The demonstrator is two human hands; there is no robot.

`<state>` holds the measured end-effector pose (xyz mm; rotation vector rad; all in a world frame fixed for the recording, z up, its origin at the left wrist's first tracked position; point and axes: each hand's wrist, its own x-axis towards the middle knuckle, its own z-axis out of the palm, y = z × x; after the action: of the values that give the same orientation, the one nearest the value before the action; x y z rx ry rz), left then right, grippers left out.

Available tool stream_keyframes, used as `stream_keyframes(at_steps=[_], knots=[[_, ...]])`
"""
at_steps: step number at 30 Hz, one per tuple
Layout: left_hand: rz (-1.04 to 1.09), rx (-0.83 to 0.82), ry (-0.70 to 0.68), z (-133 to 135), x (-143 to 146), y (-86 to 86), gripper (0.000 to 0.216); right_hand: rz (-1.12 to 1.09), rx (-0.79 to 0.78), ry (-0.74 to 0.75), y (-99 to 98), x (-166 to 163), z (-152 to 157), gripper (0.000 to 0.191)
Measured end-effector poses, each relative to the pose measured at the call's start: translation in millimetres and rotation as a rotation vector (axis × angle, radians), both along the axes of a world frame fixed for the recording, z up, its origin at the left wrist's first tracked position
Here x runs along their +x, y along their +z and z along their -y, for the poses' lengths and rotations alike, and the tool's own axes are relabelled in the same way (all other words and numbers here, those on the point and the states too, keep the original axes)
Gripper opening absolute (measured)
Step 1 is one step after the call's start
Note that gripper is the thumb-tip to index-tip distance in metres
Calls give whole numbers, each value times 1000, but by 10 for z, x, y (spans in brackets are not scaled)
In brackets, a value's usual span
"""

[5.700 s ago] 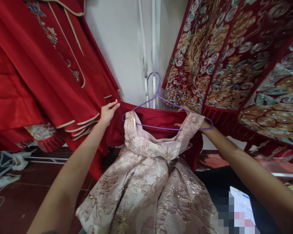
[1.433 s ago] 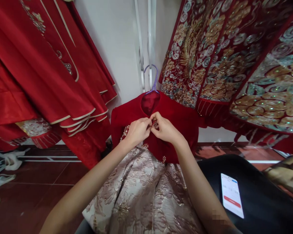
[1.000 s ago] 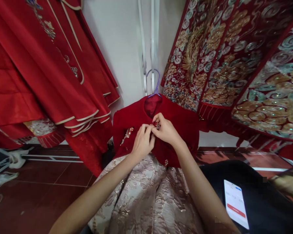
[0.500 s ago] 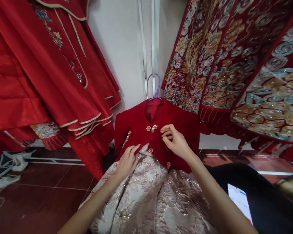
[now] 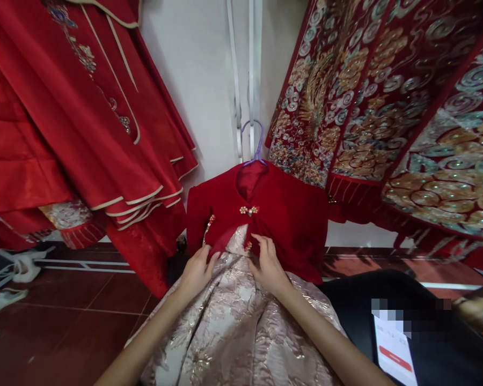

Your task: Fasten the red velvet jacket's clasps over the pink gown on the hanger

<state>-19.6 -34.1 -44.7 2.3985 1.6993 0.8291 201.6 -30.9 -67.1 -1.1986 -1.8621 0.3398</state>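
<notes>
A short red velvet jacket [image 5: 293,214] hangs on a purple hanger [image 5: 258,142] over a pale pink-gold brocade garment [image 5: 225,332]. The jacket's top beaded clasp [image 5: 249,210] lies across the front below the neckline. Underneath, the front edges part and pale cloth shows. My left hand [image 5: 195,274] grips the lower front edge on the left side, its thumb and fingers about the red cloth. With bent fingers, my right hand [image 5: 269,268] holds the opposite front edge, right beside a lower beaded clasp piece [image 5: 248,246]. Its fingertips are partly hidden in the fabric.
Red garments with cream piping [image 5: 116,161] hang at left, and heavily embroidered ones [image 5: 358,118] at right. A white rack pole [image 5: 254,69] stands behind the hanger. A lit phone [image 5: 394,348] rests on a black surface [image 5: 358,300]. White cables [image 5: 4,300] lie at lower left.
My right hand has moved down and left from beside the top clasp to the lower front edge. My left hand has shifted slightly left. The top clasp now lies straighter.
</notes>
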Motion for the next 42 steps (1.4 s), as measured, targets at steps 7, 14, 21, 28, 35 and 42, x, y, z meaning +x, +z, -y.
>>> stream_keyframes(at_steps=[7, 14, 21, 28, 35, 42], knots=[[-168, -122, -266, 244, 581, 281, 17, -160, -66, 4, 122, -29, -146, 23], [-274, -312, -215, 220, 535, -15, 38, -186, -175, 11, 676, 783, -39, 16], [-181, -323, -306, 223, 533, -208, 45, -365, -211, 322, 983, 600, 267, 19], [121, -387, -515, 133, 414, 218, 20, -102, -141, 276, 430, 53, 54, 27], [727, -89, -54, -264, -58, 344, 34, -203, -110, 360, 386, 107, 31, 21], [941, -256, -130, -278, -27, 301, 36, -309, -128, 341, 377, 73, 43, 19]])
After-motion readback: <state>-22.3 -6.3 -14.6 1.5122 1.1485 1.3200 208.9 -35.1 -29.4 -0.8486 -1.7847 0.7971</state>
